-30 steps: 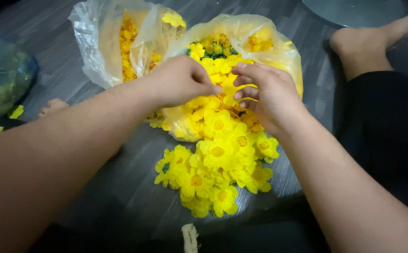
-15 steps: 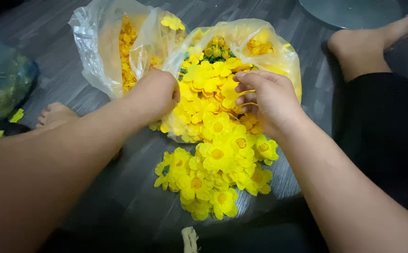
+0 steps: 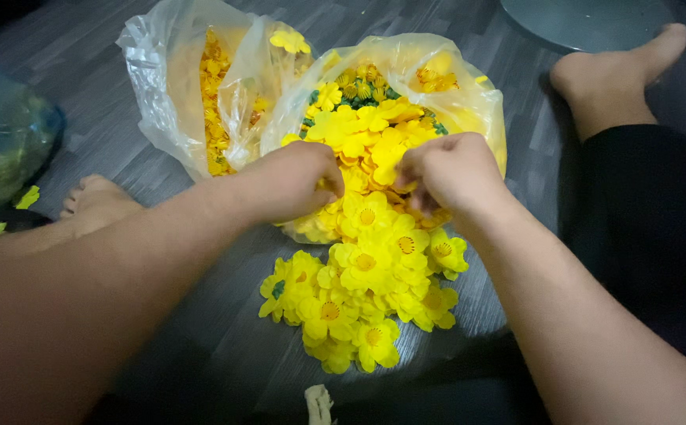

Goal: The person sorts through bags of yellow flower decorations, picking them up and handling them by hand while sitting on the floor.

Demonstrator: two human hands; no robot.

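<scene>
Both hands deep in the flowers: the left hand [image 3: 295,182] curled shut among the yellow flowers [image 3: 370,149], the right hand [image 3: 449,171] fisted too, though what either pinches is hidden. Bright yellow petals, orange centres, spilling from the clear bag [image 3: 469,86] onto the dark floor [image 3: 201,346]. Beside it, a second bag [image 3: 162,71] holds more yellow blooms. Bare feet either side.

I see bright yellow artificial flowers [image 3: 366,275] with orange centres and bits of green backing, on a dark grey wood-grain floor [image 3: 201,346]. The plastic bags [image 3: 469,86] are clear with a yellowish tint; another bag [image 3: 4,142] looks blue-green. The trouser leg [image 3: 650,220] is black.
</scene>
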